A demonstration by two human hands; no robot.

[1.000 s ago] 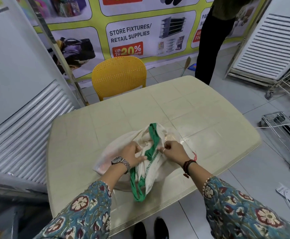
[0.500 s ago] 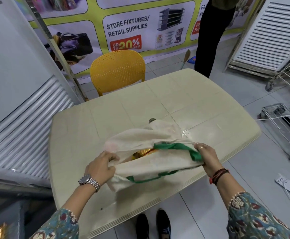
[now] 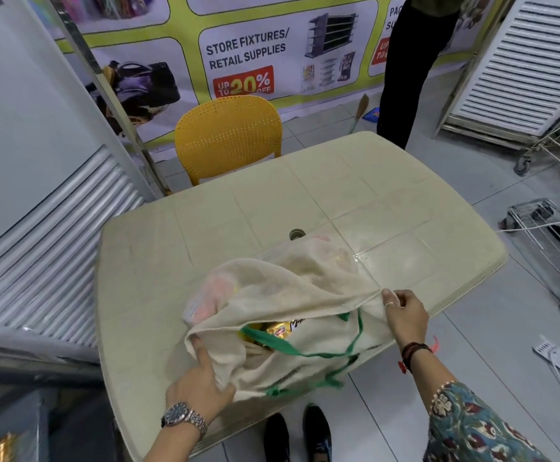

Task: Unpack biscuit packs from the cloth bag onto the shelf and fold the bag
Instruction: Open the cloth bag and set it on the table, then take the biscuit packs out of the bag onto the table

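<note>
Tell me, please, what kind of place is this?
Probably a shop or a store-supply showroom. A banner on the wall advertises "Store fixtures / retail supplies", white slatted display panels stand around, and wire racks on wheels are on the tiled floor.

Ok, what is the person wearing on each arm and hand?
Left hand: bare, with a silver metal watch, dark dial. Right hand: thin ring, dark bead bracelet with red thread, and a teal floral sleeve.
</note>
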